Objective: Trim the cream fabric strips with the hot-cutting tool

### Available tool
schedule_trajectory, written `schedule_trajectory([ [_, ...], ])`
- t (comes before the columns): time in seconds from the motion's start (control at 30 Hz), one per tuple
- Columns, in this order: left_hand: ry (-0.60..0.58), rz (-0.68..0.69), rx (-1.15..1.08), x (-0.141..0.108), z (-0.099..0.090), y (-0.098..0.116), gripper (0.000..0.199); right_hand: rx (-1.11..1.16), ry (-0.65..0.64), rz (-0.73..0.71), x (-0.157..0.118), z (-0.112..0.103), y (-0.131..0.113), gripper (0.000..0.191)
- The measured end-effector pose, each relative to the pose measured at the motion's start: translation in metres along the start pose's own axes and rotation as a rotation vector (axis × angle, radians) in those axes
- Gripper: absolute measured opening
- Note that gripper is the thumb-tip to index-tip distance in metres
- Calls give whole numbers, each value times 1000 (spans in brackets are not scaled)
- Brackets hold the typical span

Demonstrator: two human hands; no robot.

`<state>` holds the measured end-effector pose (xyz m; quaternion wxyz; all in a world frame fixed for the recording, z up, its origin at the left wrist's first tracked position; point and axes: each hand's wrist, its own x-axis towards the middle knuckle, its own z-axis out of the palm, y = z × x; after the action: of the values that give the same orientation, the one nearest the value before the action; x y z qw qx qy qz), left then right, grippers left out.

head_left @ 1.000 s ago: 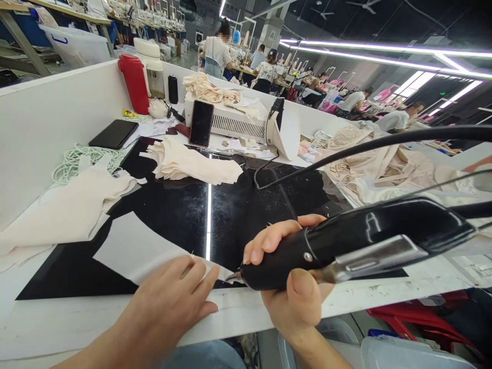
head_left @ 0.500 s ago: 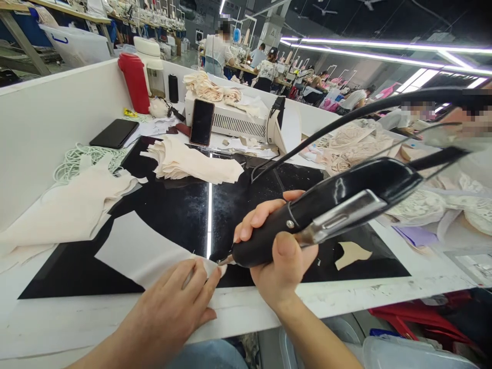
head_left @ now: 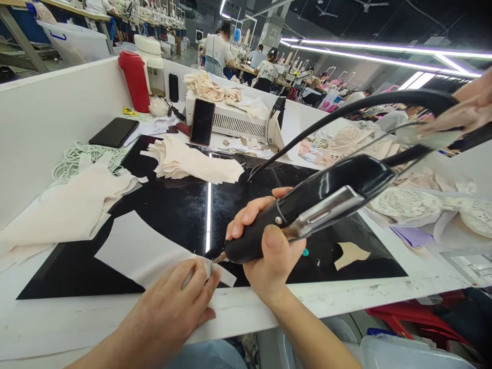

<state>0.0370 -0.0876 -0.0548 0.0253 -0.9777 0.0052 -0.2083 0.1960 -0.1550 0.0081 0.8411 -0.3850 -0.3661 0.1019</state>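
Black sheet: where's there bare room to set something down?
The black sheet is bare between the cream fabric stack and the white fabric piece, with a smaller patch right of the beige scrap. It's crowded near the front middle, where the left hand, right hand and black tool cluster.

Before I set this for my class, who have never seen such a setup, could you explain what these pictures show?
There is no robot here: these are a person's bare hands. Every picture comes from one camera worn on the head, looking forward and down.

The left hand presses on a pale piece lying on a glossy black surface. The right hand holds a corded black tool, its narrow tip close to the left hand; contact is too small to judge. Beyond lie a stack of cream pieces and a propped-up phone.
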Motion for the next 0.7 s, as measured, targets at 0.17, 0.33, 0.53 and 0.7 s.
schedule_trajectory([
  [0.17,21,46,17,-1,3,-1,39,29,-18,-2,2,5,5,39],
  [0.33,40,18,-58,1,0,-7,46,-3,-24,27,0,4,4,32],
  [0.53,31,62,-67,-2,-12,-17,47,-15,19,6,-6,7,-4,42],
  [0.7,3,43,-20,-6,-16,-18,46,-59,29,-13,-12,11,-10,42],
])
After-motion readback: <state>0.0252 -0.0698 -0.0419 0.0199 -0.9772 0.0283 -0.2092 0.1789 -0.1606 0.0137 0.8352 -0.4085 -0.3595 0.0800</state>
